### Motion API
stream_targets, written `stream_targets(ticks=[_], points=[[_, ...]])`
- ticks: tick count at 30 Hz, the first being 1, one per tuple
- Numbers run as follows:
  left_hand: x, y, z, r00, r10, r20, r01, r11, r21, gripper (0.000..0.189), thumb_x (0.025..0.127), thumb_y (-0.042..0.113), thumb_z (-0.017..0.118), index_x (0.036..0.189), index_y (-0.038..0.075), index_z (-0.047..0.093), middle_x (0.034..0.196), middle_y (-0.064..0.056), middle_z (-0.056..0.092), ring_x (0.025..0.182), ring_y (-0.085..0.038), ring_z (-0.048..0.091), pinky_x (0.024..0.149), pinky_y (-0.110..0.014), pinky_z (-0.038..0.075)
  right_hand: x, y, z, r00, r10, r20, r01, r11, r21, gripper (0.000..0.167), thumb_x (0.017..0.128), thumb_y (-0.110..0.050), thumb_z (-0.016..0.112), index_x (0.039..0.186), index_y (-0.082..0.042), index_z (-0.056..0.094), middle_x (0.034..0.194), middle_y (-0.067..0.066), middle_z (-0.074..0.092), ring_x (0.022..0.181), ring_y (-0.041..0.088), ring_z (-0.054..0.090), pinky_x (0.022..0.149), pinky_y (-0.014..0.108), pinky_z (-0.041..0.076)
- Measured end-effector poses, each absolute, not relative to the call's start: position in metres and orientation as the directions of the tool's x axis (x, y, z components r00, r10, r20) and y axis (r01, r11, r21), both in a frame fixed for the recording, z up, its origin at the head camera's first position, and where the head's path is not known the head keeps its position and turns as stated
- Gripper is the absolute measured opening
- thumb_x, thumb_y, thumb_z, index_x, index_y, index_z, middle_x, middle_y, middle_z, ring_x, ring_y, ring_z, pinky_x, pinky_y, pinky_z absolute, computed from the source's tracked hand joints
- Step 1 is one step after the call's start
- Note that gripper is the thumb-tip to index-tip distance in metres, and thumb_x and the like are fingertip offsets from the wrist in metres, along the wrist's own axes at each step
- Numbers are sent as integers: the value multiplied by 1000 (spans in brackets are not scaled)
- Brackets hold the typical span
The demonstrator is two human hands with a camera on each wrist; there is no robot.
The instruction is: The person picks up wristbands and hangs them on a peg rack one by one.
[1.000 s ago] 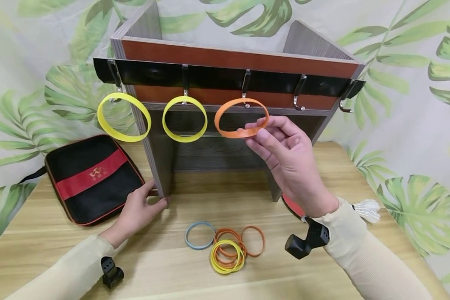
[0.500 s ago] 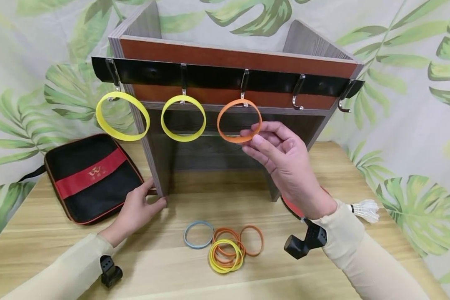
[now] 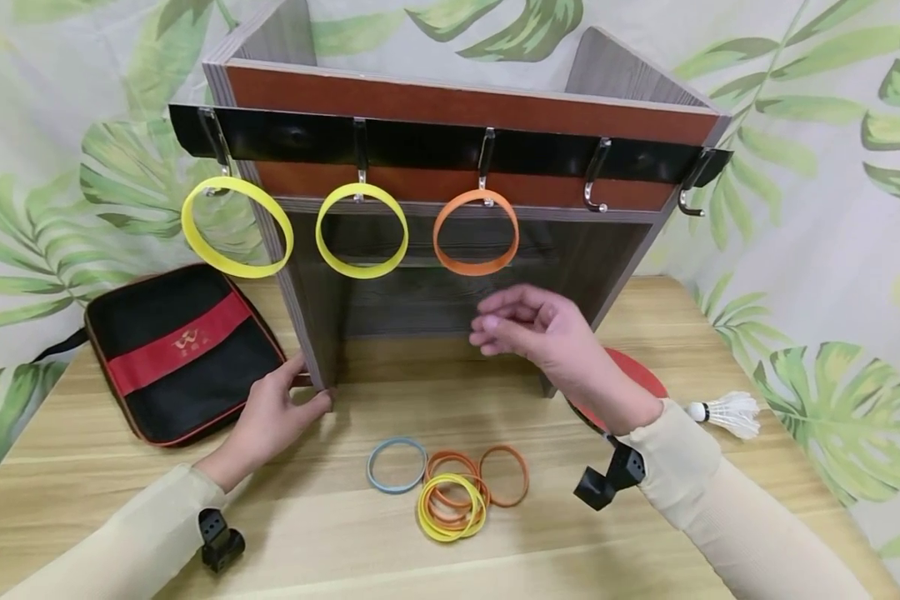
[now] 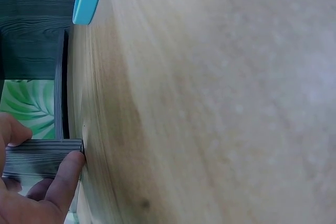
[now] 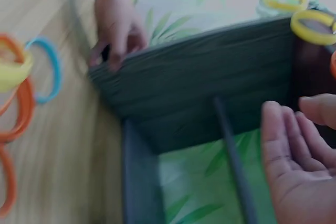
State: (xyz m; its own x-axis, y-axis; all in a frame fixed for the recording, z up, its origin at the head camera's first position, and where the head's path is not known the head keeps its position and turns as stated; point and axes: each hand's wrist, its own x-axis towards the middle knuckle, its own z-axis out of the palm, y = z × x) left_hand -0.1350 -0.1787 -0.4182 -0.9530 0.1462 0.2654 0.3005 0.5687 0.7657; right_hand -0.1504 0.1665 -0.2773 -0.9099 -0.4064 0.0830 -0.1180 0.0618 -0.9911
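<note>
Orange ring (image 3: 476, 268) hangs upright from a hook (image 3: 487, 154), opening facing outward.

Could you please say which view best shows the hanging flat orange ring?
The head view: the orange ring shows whole on its metal hook. The right wrist view catches only a sliver at its edge; the left wrist's, none.

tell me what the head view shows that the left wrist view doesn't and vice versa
Only the head view: the right hand, two hanging yellow bands, the hanging orange band, the black-and-red case, the shuttlecock.

Only the left wrist view: the leafy backdrop through the grey unit's lower opening, and digits of the left hand on both sides of the unit's panel.

Both: that hand, that unit, the wooden table and the blue band (cut off in the wrist view).
</note>
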Motion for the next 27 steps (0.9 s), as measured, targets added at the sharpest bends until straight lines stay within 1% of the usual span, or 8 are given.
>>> stream_targets(ticks=[3,6,8,11,16,20,23,27], points=[[-136,-179,-418,-955,150,258,297,566,769,50,92,2,72,140,2,59,129,-25,72,114,-42,72,101,-62,51,-152,172,-292,-887,-462,11,-130,225,-966,23,100,-1,66,120,7,64,102,8,76,89,13,76,83,32,63],[-136,-179,-418,-956,148,254,293,570,768,49,92,2,72,140,2,59,129,-25,72,114,-42,72,101,-62,51,-153,177,-308,-850,-526,-29,-189,356,-915,19,98,-5,69,116,4,69,102,17,74,84,11,73,81,30,62],[-135,-179,-418,-956,146,256,293,570,768,50,92,1,71,140,2,59,129,-25,72,114,-42,72,101,-62,51,-154,181,-319,-820,-570,-46,-249,428,-869,17,98,-7,70,113,1,70,102,17,74,84,10,70,79,27,60],[-135,-179,-417,-955,142,259,293,571,767,50,91,0,71,140,1,59,129,-25,72,114,-42,72,101,-61,52,-155,187,-334,-771,-633,-77,-338,508,-792,12,98,-9,71,108,-2,72,99,13,74,85,9,66,80,25,57],[-135,-178,-418,-956,139,258,290,571,768,50,91,-1,70,139,0,59,131,-26,71,113,-43,72,101,-61,52,-155,193,-354,-694,-700,-168,-419,583,-696,7,97,-9,71,102,-3,71,95,5,74,86,4,63,82,22,55],[-134,-178,-417,-958,137,254,286,571,769,50,91,-1,70,140,-1,59,131,-27,70,114,-43,72,101,-61,52,-152,194,-365,-648,-725,-234,-455,615,-644,5,96,-7,72,100,-4,71,90,2,72,82,-1,60,78,19,54],[-134,-177,-417,-958,135,253,284,572,769,50,91,-1,70,140,-1,59,131,-27,70,114,-43,72,101,-61,52,-151,193,-372,-632,-730,-258,-469,626,-623,4,95,-7,73,97,-5,70,86,0,70,78,-2,58,74,18,52],[-134,-177,-417,-958,134,255,285,574,767,49,91,-1,70,139,-1,59,129,-27,71,113,-43,72,100,-61,52,-150,193,-378,-628,-736,-253,-499,630,-594,5,93,-7,75,93,-8,70,82,-2,68,75,-3,54,72,18,49]])
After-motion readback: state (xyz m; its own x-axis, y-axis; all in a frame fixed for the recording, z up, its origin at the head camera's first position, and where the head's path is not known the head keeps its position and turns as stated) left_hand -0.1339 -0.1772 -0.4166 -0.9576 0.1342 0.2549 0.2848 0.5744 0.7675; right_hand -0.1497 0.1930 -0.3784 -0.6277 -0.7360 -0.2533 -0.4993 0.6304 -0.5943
